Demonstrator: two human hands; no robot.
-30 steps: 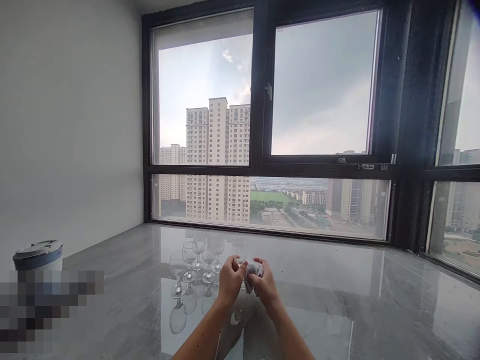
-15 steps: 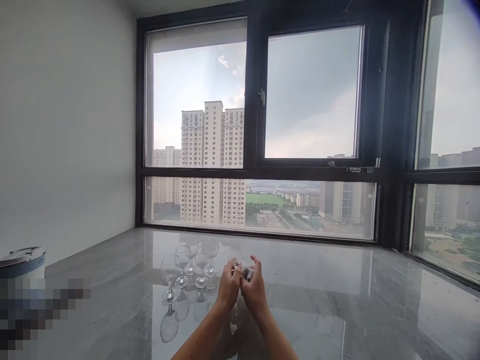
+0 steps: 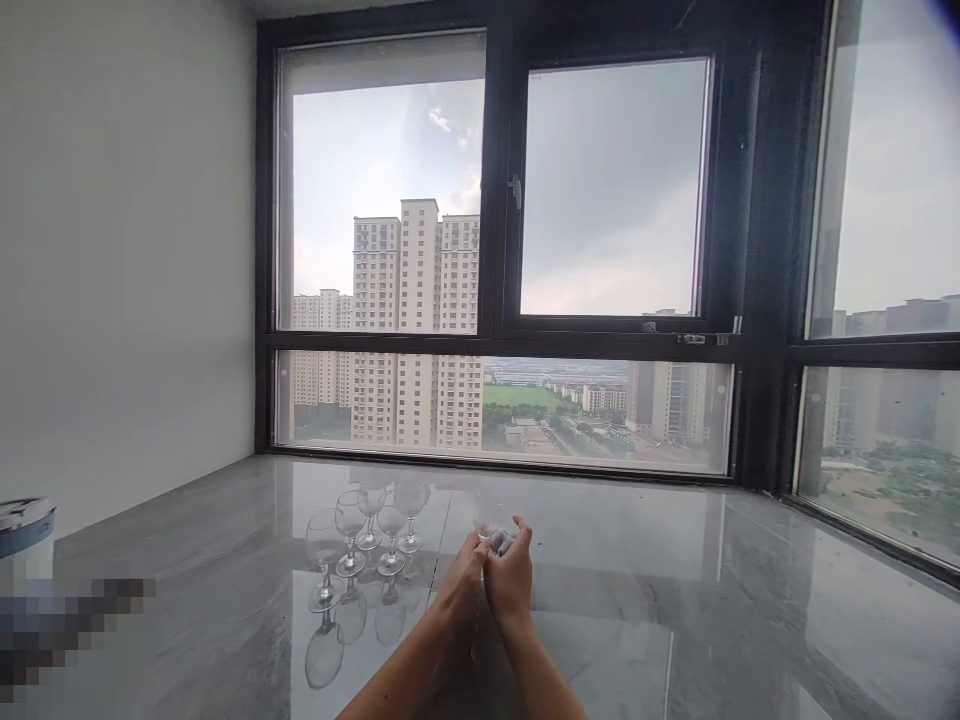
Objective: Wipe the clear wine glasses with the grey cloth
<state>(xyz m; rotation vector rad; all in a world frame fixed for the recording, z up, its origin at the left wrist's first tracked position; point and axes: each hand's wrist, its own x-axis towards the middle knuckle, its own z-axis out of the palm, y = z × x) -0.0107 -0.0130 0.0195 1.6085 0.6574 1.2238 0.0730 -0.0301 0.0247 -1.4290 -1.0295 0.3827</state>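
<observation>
At nine o'clock a lidded cup (image 3: 26, 525) sits half cut off by the frame edge, above a blurred patch. Five empty wine glasses (image 3: 360, 540) stand clustered at ten o'clock from the hands. Left hand (image 3: 465, 580) and right hand (image 3: 510, 580) press together at centre, both closed around a small cloth (image 3: 500, 542) and, it seems, a clear glass that is barely visible. Looks like wiping; the next move calls for a gentle, steady grip. The glass's outline is hard to make out.
</observation>
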